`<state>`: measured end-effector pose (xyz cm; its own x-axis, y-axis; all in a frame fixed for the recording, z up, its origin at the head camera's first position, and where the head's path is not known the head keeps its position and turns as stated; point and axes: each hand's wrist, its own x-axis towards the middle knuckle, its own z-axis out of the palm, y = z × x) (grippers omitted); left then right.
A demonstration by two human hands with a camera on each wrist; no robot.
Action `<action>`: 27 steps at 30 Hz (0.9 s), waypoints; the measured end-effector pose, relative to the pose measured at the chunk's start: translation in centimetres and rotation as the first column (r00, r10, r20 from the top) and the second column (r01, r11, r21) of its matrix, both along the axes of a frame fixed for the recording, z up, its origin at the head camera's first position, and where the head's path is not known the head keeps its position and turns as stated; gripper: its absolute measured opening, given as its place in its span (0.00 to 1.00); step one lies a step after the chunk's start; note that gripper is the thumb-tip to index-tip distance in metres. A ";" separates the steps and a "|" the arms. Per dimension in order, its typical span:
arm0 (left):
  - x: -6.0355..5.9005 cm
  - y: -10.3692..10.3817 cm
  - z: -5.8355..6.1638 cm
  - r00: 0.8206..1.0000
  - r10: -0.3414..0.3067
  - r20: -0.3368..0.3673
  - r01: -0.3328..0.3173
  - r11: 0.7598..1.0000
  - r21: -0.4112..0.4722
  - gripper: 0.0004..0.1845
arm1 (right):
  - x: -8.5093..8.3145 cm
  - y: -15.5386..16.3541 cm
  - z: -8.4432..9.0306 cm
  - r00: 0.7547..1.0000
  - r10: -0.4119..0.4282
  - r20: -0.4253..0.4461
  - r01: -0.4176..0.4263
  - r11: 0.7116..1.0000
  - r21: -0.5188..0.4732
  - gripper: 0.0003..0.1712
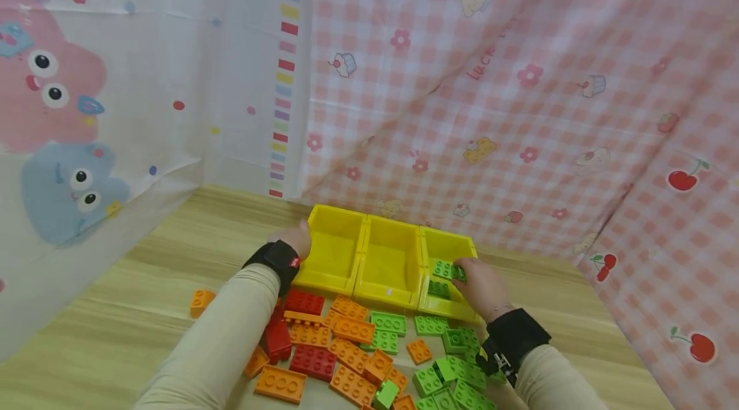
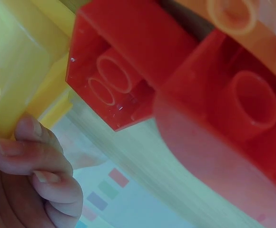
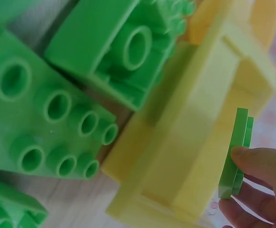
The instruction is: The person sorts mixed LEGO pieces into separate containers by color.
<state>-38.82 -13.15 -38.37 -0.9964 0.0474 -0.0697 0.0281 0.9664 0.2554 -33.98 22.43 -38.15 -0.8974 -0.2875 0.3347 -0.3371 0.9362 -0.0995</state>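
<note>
Three yellow bins stand in a row on the wooden table: left bin (image 1: 335, 249), middle bin (image 1: 389, 259), right bin (image 1: 444, 246). My left hand (image 1: 296, 238) grips the left bin's outer wall (image 2: 14, 90), fingers (image 2: 28, 156) curled against it. My right hand (image 1: 482, 285) pinches a flat green brick (image 1: 449, 270) over the right bin; in the right wrist view the brick (image 3: 235, 152) sits edge-on between my fingertips beside the bin wall (image 3: 195, 142). Another green brick (image 1: 439, 289) lies inside that bin.
Red bricks (image 1: 304, 302) and orange bricks (image 1: 352, 330) lie in front of the bins, green bricks (image 1: 456, 371) at the front right. One orange brick (image 1: 202, 301) sits apart on the left. Patterned cloth (image 1: 491, 108) hangs close behind the bins.
</note>
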 end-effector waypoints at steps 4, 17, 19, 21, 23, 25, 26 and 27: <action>-0.4 0.2 -0.2 1.000 0.003 -0.001 -0.003 1.000 -0.017 0.26 | -1.3 -0.3 -0.7 0.999 -0.038 0.010 0.038 0.997 0.068 0.16; 0.3 0.2 -0.1 1.000 0.005 -0.024 -0.005 1.000 -0.017 0.25 | -4.2 -1.7 -2.8 0.995 -0.071 0.072 0.058 0.984 0.167 0.09; 0.2 0.2 -0.2 1.000 0.004 -0.029 -0.004 1.000 -0.010 0.25 | -4.4 -1.8 -3.1 0.995 -0.059 0.081 0.046 0.986 0.159 0.09; 0.1 0.1 -0.4 0.999 0.006 -0.034 -0.006 1.000 -0.004 0.25 | -4.7 -1.8 -3.4 0.995 -0.045 0.091 0.031 0.989 0.144 0.09; -0.1 -0.1 -0.5 0.999 0.006 -0.038 -0.006 1.000 -0.004 0.26 | -5.0 -1.9 -3.6 0.994 -0.030 0.106 0.015 0.990 0.139 0.10; -0.2 -0.1 -0.6 0.999 0.004 -0.036 -0.004 1.000 -0.004 0.26 | -5.1 -1.8 -3.9 0.992 -0.015 0.126 -0.002 0.992 0.130 0.10; -0.2 -0.1 -0.6 0.999 0.004 -0.036 -0.004 1.000 -0.007 0.26 | -5.2 -1.7 -4.0 0.991 -0.008 0.137 -0.010 0.992 0.127 0.10; -0.2 -0.1 -0.6 0.999 0.003 -0.034 -0.003 1.000 -0.011 0.26 | -5.3 -1.6 -4.1 0.989 -0.002 0.148 -0.017 0.992 0.127 0.10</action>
<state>-39.03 -13.26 -38.99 -0.9984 0.0439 -0.0358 0.0338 0.9692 0.2441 -39.30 20.79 -42.26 -0.9317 -0.3266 0.1586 -0.3350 0.9418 -0.0283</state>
